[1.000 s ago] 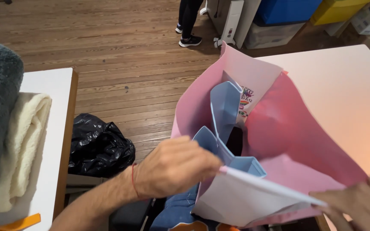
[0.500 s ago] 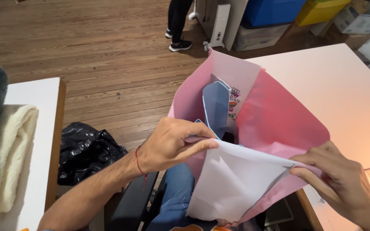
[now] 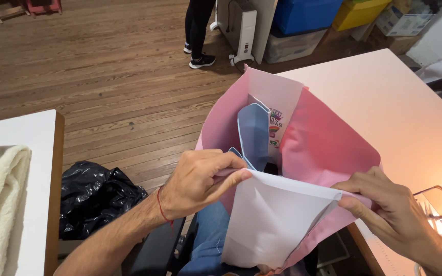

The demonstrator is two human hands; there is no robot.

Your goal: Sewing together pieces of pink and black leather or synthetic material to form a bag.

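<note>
Hands hold a large pink non-woven fabric bag (image 3: 323,148) open above the person's lap, beside the edge of the pale tabletop (image 3: 384,97). Left hand (image 3: 200,181) is pinched shut on the bag's white front panel (image 3: 272,220) at its upper left corner; right hand (image 3: 384,204) is clamped on the same panel's right edge. Light blue fabric handle loop (image 3: 254,134) stands inside the bag; crumpled black plastic sack (image 3: 96,197) lies on the wooden floor to the bag's left.
</note>
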